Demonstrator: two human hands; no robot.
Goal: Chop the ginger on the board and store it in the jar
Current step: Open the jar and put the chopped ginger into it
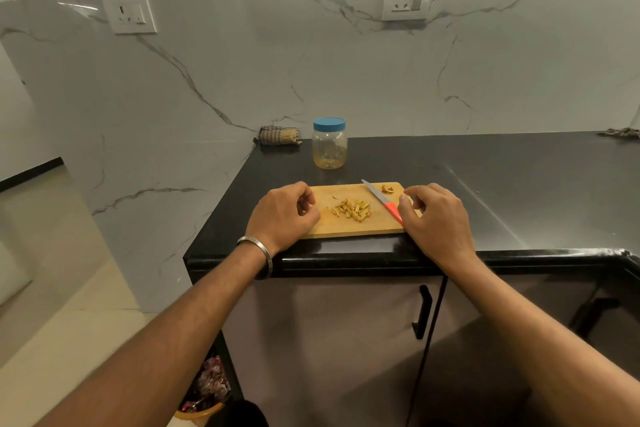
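A black counter (485,184) carries a wooden chopping board (346,229) at its front edge, with a clear plastic jar (329,148) under a blue lid standing just behind the board. The left hand (282,215) rests on the board's left end, fingers loosely curled and holding nothing, while the right hand (433,218) lies over the right end, its relaxed fingers beside the red-handled knife (382,199) without gripping it. The chopped ginger (351,210) sits heaped mid-board, with a small leftover scrap (387,188) near the far right corner.
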